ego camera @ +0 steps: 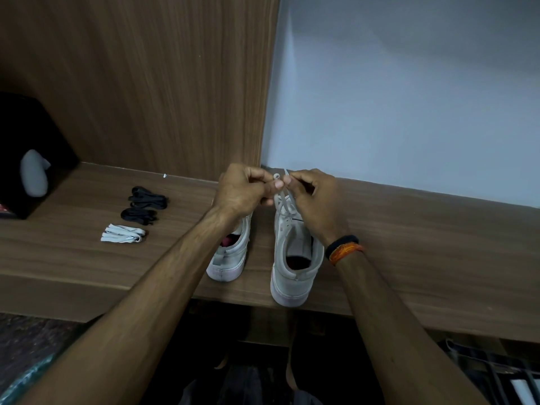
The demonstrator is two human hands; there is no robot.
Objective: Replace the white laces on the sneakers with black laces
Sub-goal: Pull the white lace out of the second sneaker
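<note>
White flat lace [282,197] of right-side pale sneaker [292,252] on wood shelf [409,229] pinched by L hand [242,191] & R hand [309,194], partly unthreaded. Other sneaker [230,255] looks unlaced; removed white lace [122,232] beside 2 black lace bundles [143,206], unused. Approx 1/3 done.

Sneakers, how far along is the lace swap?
One white lace already lies bundled on the shelf. Both hands, left and right, pinch the white lace on the right sneaker. Two black lace bundles lie unused.
</note>
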